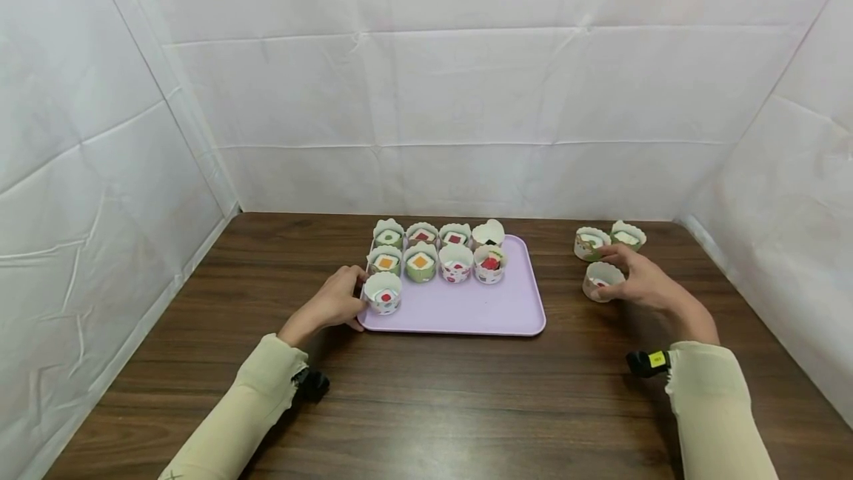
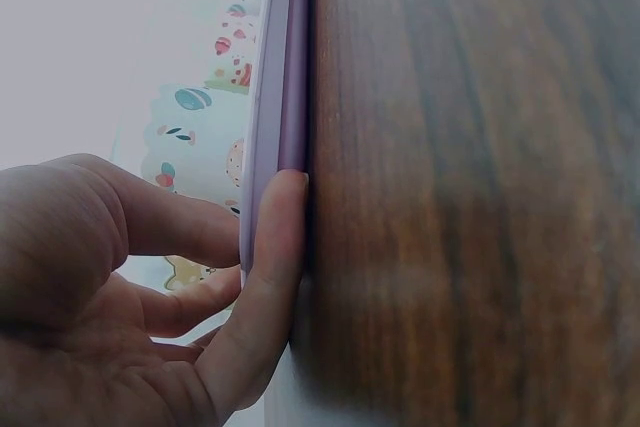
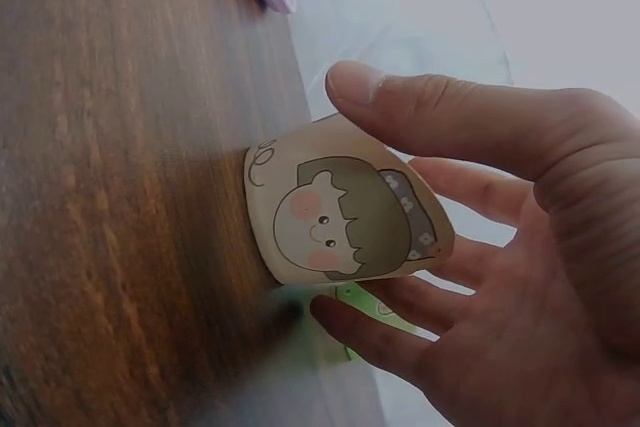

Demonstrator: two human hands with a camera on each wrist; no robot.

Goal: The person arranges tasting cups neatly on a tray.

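A lilac tray point(image 1: 466, 313) lies on the table with several patterned paper baking cups on it, in rows. My left hand point(image 1: 340, 298) holds the tray's front left corner; in the left wrist view the thumb point(image 2: 275, 237) lies along its outer side. Beside those fingers stands a white paper cup point(image 1: 383, 295) with a red piece inside. At the right, my right hand point(image 1: 646, 284) has thumb and fingers around another paper cup point(image 3: 335, 212), printed with a cartoon face. This cup is upright, at or very close to the table.
Just behind the right hand stand two green-toned paper cups point(image 1: 589, 244), near each other. Several cups on the tray hold small coloured pieces, such as an orange square point(image 1: 419, 261). White sheeting point(image 1: 466, 95) walls the dark wooden table point(image 1: 426, 406) at the back and sides.
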